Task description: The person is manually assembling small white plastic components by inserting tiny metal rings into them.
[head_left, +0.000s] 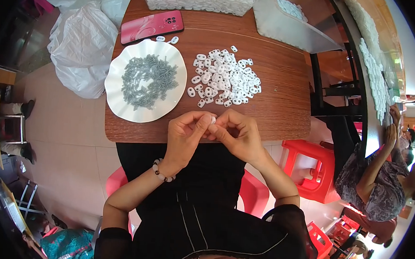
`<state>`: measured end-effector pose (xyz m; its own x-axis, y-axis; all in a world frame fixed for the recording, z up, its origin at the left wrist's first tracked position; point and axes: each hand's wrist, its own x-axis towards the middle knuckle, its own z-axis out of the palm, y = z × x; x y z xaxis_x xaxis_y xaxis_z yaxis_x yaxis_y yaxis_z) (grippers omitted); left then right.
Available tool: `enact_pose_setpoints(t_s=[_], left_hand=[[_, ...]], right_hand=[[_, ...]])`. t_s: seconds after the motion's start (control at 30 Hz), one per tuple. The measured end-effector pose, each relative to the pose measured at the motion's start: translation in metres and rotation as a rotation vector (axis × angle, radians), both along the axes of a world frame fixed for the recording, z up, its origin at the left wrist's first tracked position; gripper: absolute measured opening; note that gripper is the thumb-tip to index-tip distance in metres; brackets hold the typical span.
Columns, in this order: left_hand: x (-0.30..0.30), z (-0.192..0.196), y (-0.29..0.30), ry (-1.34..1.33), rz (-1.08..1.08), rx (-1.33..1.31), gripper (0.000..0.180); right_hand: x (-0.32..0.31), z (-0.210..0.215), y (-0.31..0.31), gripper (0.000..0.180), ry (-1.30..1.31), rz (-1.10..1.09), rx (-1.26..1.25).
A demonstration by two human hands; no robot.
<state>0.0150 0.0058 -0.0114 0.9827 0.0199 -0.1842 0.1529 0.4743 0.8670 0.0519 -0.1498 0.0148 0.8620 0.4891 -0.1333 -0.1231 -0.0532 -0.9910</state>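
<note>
Both hands meet right at the near edge of the wooden table (pixel 276 100). The left hand (pixel 183 136) and right hand (pixel 238 133) pinch 1 small white plastic piece (pixel 213 120) between their fingertips, just above the edge. Behind them there's a loose pile of white plastic pieces (pixel 226 77), and to its left a wavy white plate (pixel 118 105) full of small grey screws (pixel 148 81). A red phone (pixel 152 26) lies just past the plate.
</note>
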Motion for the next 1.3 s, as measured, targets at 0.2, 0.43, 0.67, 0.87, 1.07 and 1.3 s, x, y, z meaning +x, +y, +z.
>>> enact_pose_setpoints(t_s=[0.2, 0.43, 0.67, 0.87, 1.07, 1.3], left_hand=[[-0.003, 0.017, 0.011, 0.051, 0.027, -0.024, 0.020], [-0.030, 0.025, 0.039, 0.083, -0.026, 0.119, 0.021], [-0.042, 0.027, 0.055, 0.072, 0.004, 0.125, 0.023], [-0.042, 0.024, 0.066, 0.173, 0.012, -0.049, 0.020], [-0.037, 0.028, 0.070, 0.172, 0.043, -0.060, 0.018], [-0.027, 0.034, 0.092, 0.067, 0.145, -0.062, 0.020]], right_hand=[[0.038, 0.028, 0.003, 0.013, -0.300, 0.055, -0.251], [0.106, 0.018, 0.061, 0.014, -0.970, 0.095, -0.466], [0.137, -0.003, 0.111, 0.018, -1.172, 0.117, -0.605], [0.144, 0.002, 0.128, 0.009, -1.154, 0.281, -0.803], [0.154, -0.015, 0.136, 0.010, -1.438, 0.351, -0.798], [0.115, 0.034, 0.111, 0.014, -1.178, 0.295, -0.392]])
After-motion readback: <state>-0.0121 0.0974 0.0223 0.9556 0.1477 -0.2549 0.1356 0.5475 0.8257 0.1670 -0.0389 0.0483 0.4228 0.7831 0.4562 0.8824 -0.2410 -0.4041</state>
